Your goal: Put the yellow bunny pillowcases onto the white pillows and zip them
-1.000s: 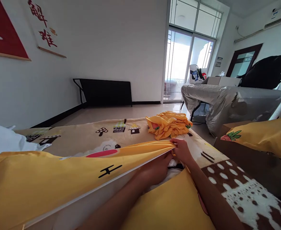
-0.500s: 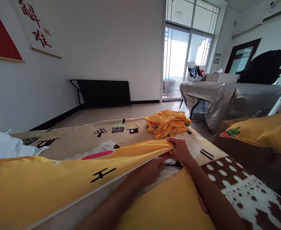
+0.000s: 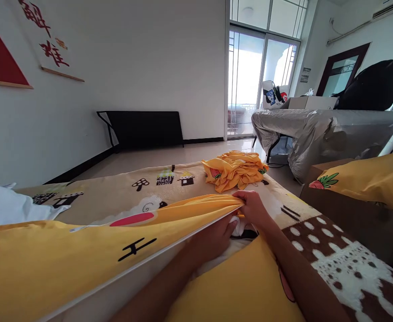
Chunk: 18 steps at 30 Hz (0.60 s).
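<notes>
A yellow fabric cover (image 3: pixel 82 250) with a black mark and a pink print stretches across the bed in front of me, its pale inner side showing along a white edge. My right hand (image 3: pixel 251 205) is closed on its gathered far end. Just below, my left hand (image 3: pixel 218 235) reaches in under that edge, curled, with its fingertips hidden by the cloth. A bunched bit of white cloth (image 3: pixel 239 226) shows beside the left thumb; what that hand grips is unclear. Another yellow stretch of fabric (image 3: pixel 236 281) lies nearest me, under my forearms.
A crumpled orange-yellow cloth (image 3: pixel 234 170) lies on the patterned blanket (image 3: pixel 189 197) beyond my hands. White bedding (image 3: pixel 18 201) is at left. A yellow pillow-like piece (image 3: pixel 367 181) rests on a brown box at right. Behind stands a plastic-covered table (image 3: pixel 357 129).
My left hand has shifted slightly left and down, and more white cloth shows beside it. My right hand keeps its hold. The view has tilted a little.
</notes>
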Motion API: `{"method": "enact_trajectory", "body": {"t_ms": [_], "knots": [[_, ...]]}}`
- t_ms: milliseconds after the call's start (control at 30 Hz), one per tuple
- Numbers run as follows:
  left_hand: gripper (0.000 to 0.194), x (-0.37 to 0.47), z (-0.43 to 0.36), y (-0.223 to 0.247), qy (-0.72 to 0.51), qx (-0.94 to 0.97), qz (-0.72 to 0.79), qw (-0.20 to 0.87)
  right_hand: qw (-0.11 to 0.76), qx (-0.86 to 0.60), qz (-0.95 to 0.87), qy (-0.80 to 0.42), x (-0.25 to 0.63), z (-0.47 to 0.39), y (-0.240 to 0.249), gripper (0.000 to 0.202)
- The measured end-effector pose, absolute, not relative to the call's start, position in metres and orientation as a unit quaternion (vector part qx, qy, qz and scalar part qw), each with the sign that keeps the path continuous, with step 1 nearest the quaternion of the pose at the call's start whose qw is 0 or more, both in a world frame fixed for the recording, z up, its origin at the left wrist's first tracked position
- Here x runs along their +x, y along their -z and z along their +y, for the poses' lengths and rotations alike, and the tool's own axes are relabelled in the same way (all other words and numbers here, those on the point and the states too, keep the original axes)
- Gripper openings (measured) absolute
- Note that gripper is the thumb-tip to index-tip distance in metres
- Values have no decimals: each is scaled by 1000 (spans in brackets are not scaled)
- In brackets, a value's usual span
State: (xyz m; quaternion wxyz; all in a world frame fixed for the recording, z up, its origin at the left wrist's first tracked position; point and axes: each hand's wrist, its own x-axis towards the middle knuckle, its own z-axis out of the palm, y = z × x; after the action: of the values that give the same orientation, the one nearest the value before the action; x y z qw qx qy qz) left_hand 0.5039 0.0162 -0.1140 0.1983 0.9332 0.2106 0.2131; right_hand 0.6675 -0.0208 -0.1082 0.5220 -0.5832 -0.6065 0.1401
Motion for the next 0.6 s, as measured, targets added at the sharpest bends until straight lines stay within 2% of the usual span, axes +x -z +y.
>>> {"method": "enact_trajectory", "body": {"t_ms": [167, 467, 600], "knots": [[44, 501, 22, 117, -221, 910, 249, 246, 521, -595, -594, -147, 668, -18, 112, 33], [48, 493, 23, 116, -204, 940, 181, 205, 510, -606, -598, -125, 669, -16, 116, 38], [39, 497, 26, 118, -217, 937, 200, 190, 513, -597, -603, -131, 667, -16, 114, 33]]}}
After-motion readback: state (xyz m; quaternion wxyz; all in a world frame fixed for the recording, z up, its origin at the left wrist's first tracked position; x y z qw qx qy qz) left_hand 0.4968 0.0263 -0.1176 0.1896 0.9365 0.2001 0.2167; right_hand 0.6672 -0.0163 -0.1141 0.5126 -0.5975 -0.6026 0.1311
